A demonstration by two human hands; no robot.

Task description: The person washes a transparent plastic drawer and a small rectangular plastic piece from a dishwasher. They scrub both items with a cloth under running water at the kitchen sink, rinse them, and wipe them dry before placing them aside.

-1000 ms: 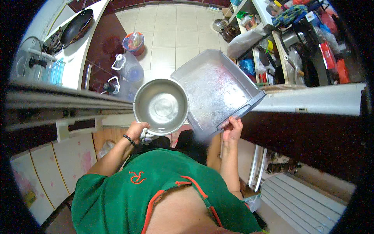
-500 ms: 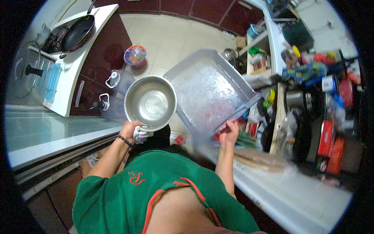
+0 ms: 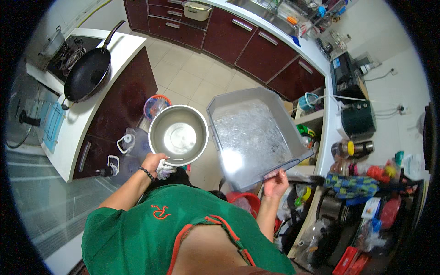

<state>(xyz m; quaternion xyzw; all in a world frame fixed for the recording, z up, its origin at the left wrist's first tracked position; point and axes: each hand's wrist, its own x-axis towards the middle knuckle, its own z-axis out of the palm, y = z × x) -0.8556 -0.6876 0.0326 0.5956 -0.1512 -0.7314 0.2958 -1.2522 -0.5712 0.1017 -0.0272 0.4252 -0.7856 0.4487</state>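
My left hand grips the near rim of a round stainless steel bowl. A crumpled white cloth is bunched in that same hand, under the bowl's rim. The bowl looks shiny inside; whether it holds liquid I cannot tell. My right hand is closed on the front edge of a large grey, translucent plastic drawer bin, thumb hidden partly by the edge. The bin is held out to the right of the bowl, its inside wet-looking or frosty.
On the left, a white counter bears a black frying pan. Large plastic jugs and an orange-rimmed basket stand on the floor beside it. Dark red cabinets and a sink lie ahead. Cluttered shelves line the right.
My view has swung toward the right, bringing the sink and far cabinets into sight. Bowl and bin stay in my hands; both sit a little lower in view, the bin slightly farther right.
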